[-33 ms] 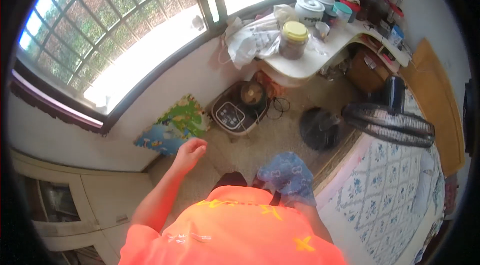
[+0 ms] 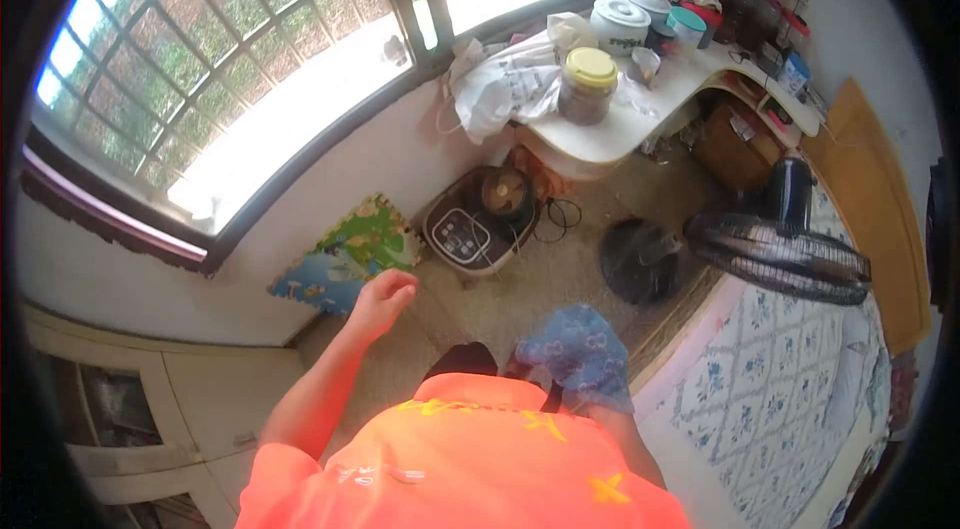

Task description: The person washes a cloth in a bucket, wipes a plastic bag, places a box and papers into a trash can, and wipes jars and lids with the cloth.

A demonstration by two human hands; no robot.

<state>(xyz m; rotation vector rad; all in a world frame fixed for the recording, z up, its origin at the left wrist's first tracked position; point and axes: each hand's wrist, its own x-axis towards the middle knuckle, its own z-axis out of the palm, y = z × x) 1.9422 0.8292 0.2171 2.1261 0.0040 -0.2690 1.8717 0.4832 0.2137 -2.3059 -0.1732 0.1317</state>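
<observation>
The left hand [image 2: 385, 301] is held out over the floor [image 2: 440, 311], left of the basin [image 2: 463, 234] with a button panel and nearer the wearer. Its fingers are loosely curled and partly open, and nothing is seen gripped by them. Just left of the basin, near that hand, a colourful mat [image 2: 360, 241] is placed by the wall; whether it is touched cannot be told. The right hand is hidden, so the state of its fingers cannot be told. Patterned blue cloth [image 2: 575, 354] is seen on the wearer's side of the basin. A black fan [image 2: 780, 251] is stood well to the basin's right.
</observation>
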